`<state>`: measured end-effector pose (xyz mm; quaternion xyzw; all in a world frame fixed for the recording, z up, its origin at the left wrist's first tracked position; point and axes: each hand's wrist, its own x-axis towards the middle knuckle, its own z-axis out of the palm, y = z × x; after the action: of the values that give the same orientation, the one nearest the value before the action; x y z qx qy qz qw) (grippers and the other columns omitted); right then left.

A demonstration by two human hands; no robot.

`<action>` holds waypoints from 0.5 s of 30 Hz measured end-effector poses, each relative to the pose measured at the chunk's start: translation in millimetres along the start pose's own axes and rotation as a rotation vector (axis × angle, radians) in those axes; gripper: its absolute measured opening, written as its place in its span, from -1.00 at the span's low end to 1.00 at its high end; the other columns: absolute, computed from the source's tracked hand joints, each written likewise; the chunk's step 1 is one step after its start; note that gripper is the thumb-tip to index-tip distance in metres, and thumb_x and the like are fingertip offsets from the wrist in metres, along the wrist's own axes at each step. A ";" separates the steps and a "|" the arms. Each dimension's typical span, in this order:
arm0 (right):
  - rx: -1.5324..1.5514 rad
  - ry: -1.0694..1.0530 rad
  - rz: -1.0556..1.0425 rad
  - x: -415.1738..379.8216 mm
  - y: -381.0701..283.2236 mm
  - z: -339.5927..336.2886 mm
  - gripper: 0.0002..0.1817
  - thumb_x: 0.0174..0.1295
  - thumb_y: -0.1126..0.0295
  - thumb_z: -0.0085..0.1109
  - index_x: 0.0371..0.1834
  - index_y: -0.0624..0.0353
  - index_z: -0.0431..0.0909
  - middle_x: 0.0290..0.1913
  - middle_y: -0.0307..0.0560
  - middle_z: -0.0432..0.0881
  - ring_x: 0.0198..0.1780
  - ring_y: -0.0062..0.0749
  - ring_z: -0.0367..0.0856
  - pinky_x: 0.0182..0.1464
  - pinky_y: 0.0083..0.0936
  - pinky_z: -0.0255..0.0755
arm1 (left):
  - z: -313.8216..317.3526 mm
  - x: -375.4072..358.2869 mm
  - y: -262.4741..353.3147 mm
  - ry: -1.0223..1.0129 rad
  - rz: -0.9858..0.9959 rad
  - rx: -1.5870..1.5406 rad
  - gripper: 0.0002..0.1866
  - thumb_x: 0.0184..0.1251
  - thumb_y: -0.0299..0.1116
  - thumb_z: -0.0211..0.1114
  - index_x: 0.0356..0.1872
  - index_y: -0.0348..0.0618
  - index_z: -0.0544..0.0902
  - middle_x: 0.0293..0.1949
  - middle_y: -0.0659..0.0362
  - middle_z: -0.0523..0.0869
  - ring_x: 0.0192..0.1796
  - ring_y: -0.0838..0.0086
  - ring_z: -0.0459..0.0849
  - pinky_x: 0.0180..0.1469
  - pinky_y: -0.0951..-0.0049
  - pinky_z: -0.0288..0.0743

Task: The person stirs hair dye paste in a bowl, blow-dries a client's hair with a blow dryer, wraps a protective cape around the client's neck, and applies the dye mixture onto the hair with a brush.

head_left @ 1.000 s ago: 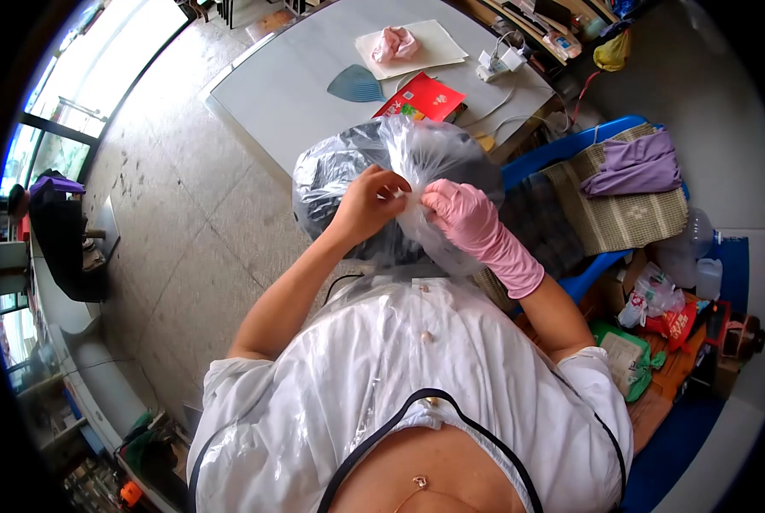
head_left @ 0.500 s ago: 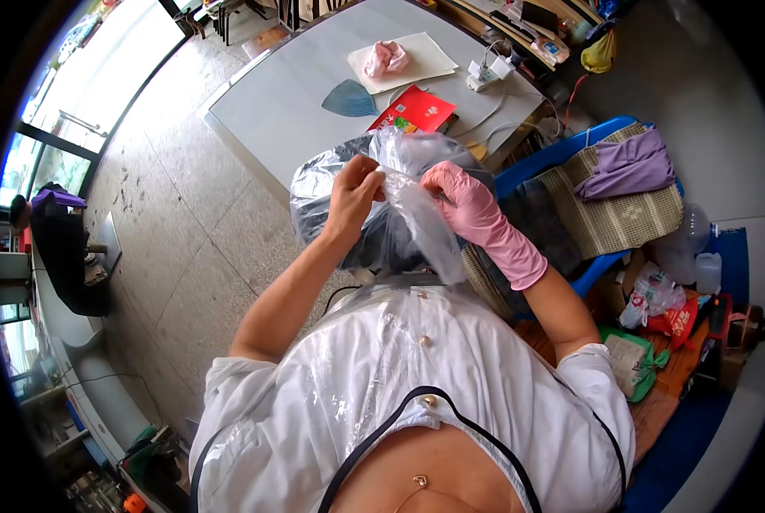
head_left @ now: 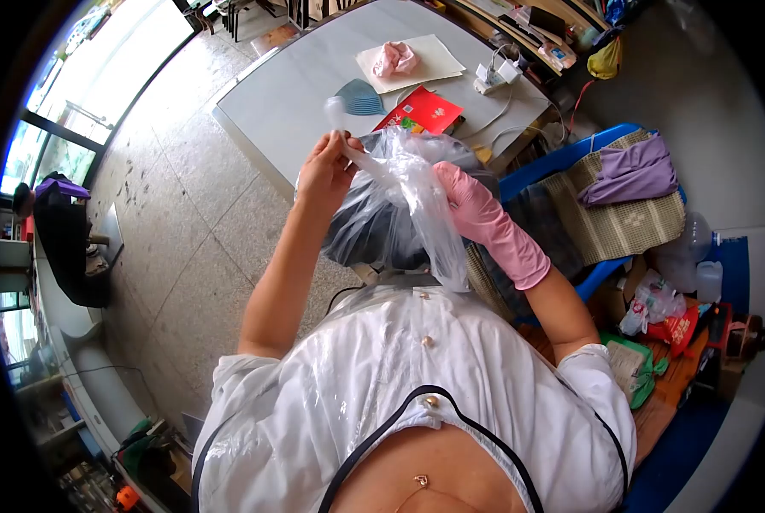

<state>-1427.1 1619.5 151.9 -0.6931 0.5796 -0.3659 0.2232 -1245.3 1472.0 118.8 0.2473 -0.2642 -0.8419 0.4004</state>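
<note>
A clear plastic bag (head_left: 417, 192) with something dark inside hangs in front of my chest, its gathered top bunched up. My bare left hand (head_left: 329, 167) pinches a stretched strip of that plastic, whose loose end sticks up above the fingers. On the other side, my right hand (head_left: 468, 201), in a pink rubber glove, is closed at the bag's gathered neck. Part of its fingertips is hidden behind the plastic. The dark contents show only through the film, and I cannot make out what they are.
Beyond the bag stands a grey table (head_left: 288, 85) holding a red packet (head_left: 425, 109), a blue fan-shaped thing (head_left: 361, 97), a pink cloth (head_left: 395, 59) and white chargers (head_left: 498, 75). To the right, a blue chair (head_left: 528, 175) carries a woven mat and a purple cloth (head_left: 630, 169).
My left hand has moved left, away from my right hand, drawing the plastic out into a strip. The right hand stays at the bag's neck, shifted slightly right.
</note>
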 end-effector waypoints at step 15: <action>0.822 0.160 0.503 26.7 13.4 -13.5 -0.76 0.13 0.41 0.20 -0.13 0.20 0.50 -0.40 -0.31 0.52 -0.54 -0.68 0.38 -0.51 -0.73 0.29 | 59.8 -9.1 3.7 -0.287 0.345 1.204 -0.33 0.02 -0.23 0.43 0.20 -0.08 0.38 -0.16 0.17 0.61 -0.11 0.51 0.55 -0.06 0.50 0.43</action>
<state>-1444.4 1592.2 157.2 -0.3559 0.5521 -0.5513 0.5144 -1275.8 1492.1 167.1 0.2673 -0.7776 -0.4944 0.2819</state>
